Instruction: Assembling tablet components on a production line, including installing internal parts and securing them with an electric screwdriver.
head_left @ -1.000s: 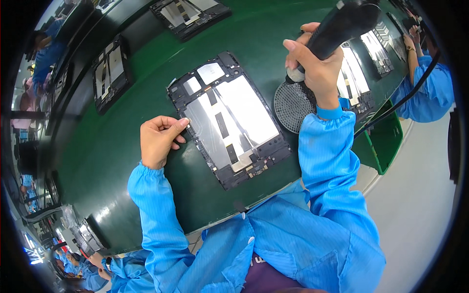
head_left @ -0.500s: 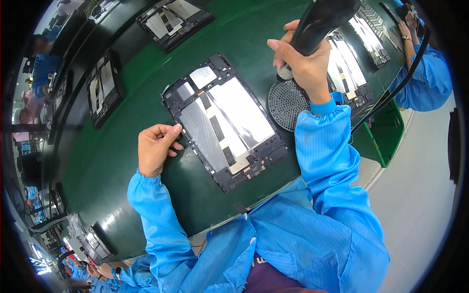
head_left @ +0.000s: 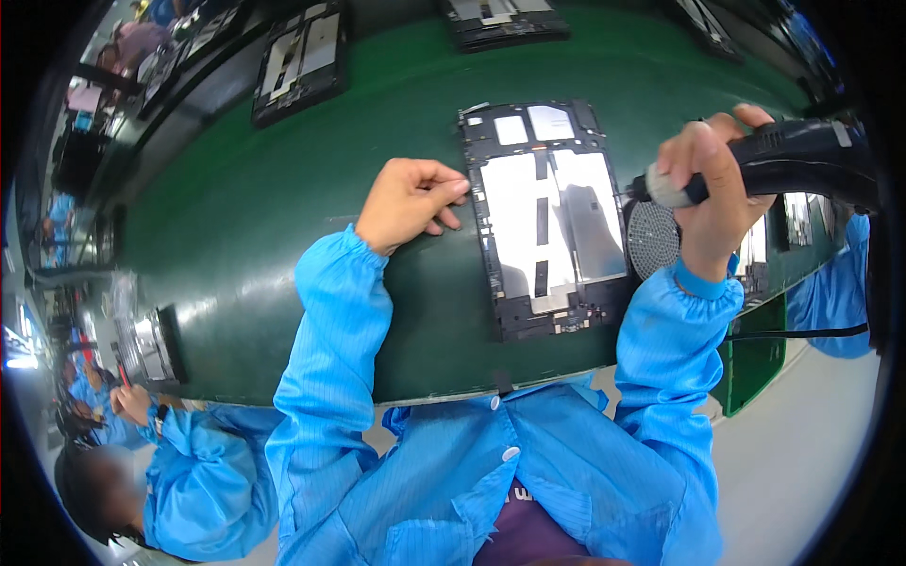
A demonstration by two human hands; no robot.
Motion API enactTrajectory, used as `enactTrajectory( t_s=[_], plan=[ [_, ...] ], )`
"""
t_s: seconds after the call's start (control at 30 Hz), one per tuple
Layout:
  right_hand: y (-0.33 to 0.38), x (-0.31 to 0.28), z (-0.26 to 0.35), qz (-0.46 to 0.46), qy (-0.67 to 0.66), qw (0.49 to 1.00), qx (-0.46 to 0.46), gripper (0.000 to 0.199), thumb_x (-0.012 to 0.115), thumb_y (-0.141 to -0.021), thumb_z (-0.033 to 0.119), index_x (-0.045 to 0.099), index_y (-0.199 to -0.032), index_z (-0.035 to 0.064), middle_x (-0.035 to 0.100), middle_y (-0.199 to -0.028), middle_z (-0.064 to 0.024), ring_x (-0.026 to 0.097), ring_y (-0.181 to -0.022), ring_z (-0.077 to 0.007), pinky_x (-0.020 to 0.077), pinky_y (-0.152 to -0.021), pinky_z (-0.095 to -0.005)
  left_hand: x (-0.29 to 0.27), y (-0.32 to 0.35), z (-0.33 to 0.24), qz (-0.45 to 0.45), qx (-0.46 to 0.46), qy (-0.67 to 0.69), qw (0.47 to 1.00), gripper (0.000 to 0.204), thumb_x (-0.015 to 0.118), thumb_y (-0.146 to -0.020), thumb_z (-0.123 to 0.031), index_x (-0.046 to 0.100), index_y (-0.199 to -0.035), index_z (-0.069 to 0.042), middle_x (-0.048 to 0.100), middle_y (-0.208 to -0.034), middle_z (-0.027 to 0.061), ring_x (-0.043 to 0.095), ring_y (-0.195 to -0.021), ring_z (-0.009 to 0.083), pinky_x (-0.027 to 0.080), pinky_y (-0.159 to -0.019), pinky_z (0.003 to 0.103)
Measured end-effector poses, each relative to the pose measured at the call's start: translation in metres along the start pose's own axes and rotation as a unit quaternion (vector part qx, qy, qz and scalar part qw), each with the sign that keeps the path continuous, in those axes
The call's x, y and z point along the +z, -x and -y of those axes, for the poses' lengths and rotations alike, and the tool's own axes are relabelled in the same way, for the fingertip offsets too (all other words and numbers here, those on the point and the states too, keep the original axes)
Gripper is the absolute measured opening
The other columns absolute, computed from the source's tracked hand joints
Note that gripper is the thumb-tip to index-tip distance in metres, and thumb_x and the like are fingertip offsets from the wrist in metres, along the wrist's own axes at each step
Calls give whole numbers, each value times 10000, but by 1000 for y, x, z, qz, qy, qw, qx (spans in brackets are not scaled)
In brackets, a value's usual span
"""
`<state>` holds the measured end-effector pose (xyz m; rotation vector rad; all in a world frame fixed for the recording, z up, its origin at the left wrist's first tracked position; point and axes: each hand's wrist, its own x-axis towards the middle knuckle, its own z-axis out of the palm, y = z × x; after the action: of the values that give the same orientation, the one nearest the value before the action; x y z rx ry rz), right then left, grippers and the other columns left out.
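Observation:
An opened tablet (head_left: 528,241), its dark frame holding shiny silver panels, lies on the green table in front of me. Thumb and forefinger of my left hand (head_left: 412,203) are drawn together at its left edge. My right hand (head_left: 713,184) is closed around a black electric screwdriver (head_left: 802,160) with a pale grey collar. The tool lies nearly sideways, its thin tip close to the tablet's right edge; whether they touch I cannot tell. Below my right hand sits a round plate full of small holes (head_left: 653,241), partly covered by the hand.
More opened tablets lie at the far left (head_left: 300,61) and far middle (head_left: 505,21). Another device (head_left: 149,344) is at the left, near a co-worker in a blue sleeve (head_left: 203,486). A green bin (head_left: 758,363) stands at the right, with a black cable (head_left: 802,333) passing it.
My right hand has brought the screwdriver from above the holed plate to the tablet's right edge, tipping it sideways. My left hand stays by the left edge. The whole view has turned.

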<state>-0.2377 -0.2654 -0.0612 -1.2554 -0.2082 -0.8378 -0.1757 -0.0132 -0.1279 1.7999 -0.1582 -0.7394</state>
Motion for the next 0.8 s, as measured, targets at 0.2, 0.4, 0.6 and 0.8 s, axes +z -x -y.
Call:
enactTrajectory(
  t_s=[0.2, 0.4, 0.6, 0.8],
  plan=[
    [3, 83, -27, 192, 15, 978, 74, 406, 642, -766, -46, 434, -1114, -29, 564, -623, -66, 550, -496, -144, 460, -496, -272, -2, 3, 3, 2, 4, 21, 1000, 186, 625, -849, -154, 650, -950, 1, 640, -794, 58, 625, -601, 105, 444, -454, 199],
    [14, 107, -57, 190, -6, 977, 92, 309, 714, -726, -10, 528, -971, -43, 588, -598, -19, 551, -482, -83, 430, -462, -209, -2, 3, 5, -12, 17, 32, 999, 179, 634, -830, -123, 654, -898, 41, 636, -700, 73, 628, -557, 118, 471, -440, 222],
    [15, 104, -68, 216, 28, 972, 84, 341, 661, -755, -67, 475, -1040, -39, 564, -614, -70, 545, -489, -136, 464, -485, -273, -3, 2, 5, -7, 28, 15, 999, 192, 633, -824, -120, 653, -893, 59, 644, -709, 101, 648, -568, 152, 487, -430, 238],
    [13, 108, -74, 192, -3, 978, 81, 271, 707, -723, -21, 529, -927, -36, 604, -594, -27, 562, -477, -88, 425, -475, -207, -5, 0, 4, -5, 31, 5, 1000, 194, 627, -823, -115, 650, -895, 63, 642, -716, 110, 650, -568, 160, 493, -434, 246]
  ],
)
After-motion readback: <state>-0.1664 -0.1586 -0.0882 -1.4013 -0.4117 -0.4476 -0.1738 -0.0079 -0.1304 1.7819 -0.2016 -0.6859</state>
